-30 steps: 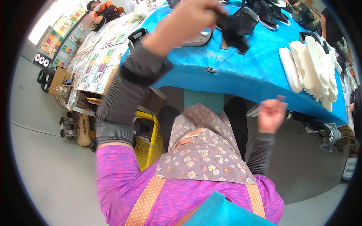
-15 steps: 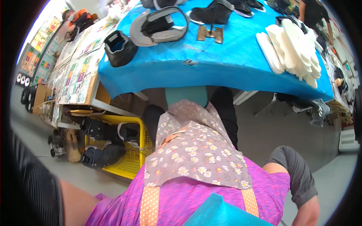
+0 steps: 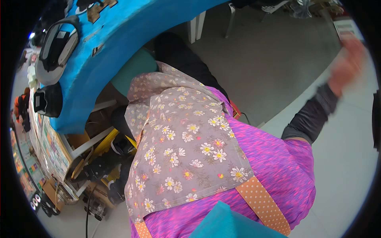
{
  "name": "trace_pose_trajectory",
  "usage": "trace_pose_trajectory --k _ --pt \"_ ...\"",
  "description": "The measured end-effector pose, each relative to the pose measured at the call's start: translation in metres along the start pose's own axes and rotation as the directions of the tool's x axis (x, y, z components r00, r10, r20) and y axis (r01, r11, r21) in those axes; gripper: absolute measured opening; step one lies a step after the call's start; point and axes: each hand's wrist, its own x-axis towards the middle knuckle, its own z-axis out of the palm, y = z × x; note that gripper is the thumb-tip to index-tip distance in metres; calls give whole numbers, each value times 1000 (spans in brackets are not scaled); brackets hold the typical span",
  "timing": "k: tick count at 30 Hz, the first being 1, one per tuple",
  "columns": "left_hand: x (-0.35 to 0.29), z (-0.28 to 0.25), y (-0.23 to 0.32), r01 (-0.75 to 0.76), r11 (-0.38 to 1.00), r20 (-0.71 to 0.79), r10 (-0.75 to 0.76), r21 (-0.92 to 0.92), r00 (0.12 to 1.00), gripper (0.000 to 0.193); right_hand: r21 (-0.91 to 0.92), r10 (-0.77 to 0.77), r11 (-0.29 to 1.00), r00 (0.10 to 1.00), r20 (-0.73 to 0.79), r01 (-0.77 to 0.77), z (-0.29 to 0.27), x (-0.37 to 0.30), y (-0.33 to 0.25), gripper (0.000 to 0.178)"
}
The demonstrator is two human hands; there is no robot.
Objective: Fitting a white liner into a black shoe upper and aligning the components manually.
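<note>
My right hand (image 3: 348,63) is held out to the far right, over the pale floor, smeared by motion. Its fingers cannot be made out, and I see nothing clearly held in it. A dark grey sleeve cover (image 3: 311,113) wraps that forearm. My left hand is out of view. I sit at a table with a blue cover (image 3: 103,47), wearing a grey flowered apron (image 3: 178,150) over a purple top. On the table at the left lie a grey and black shoe-like piece (image 3: 51,59) and a black shoe upper (image 3: 53,99). A brown metal fixture (image 3: 94,15) stands farther along.
At the lower left, a yellow basket (image 3: 106,142) holds dark shoes beside a paper-covered side table (image 3: 51,146). White table legs (image 3: 197,27) stand beyond my knees. A small red object (image 3: 235,111) shows near my right hip. A white box (image 3: 346,29) sits at the upper right.
The view has turned to the right, so the table now lies at the upper left. My right arm has swung from beside my body outward and up to the right. The white insole-shaped pieces have left view.
</note>
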Motion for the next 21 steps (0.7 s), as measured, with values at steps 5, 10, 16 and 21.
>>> trace_pose_trajectory --k 5,10,16,21 --pt "-38 38 115 -280 955 -160 293 104 942 27 361 -529 811 -314 788 -461 72 -174 -164 34" --pt "-57 95 203 -321 833 -368 501 450 784 29 -251 -558 708 -741 375 -660 6 -309 -264 38" --pt "-43 197 259 -239 558 -371 758 795 536 32 -312 -655 454 -550 518 -835 -5 -350 -256 42" --pt "-27 285 276 -97 286 -228 893 953 389 35 522 -608 793 -461 646 -314 -15 -409 -131 38"
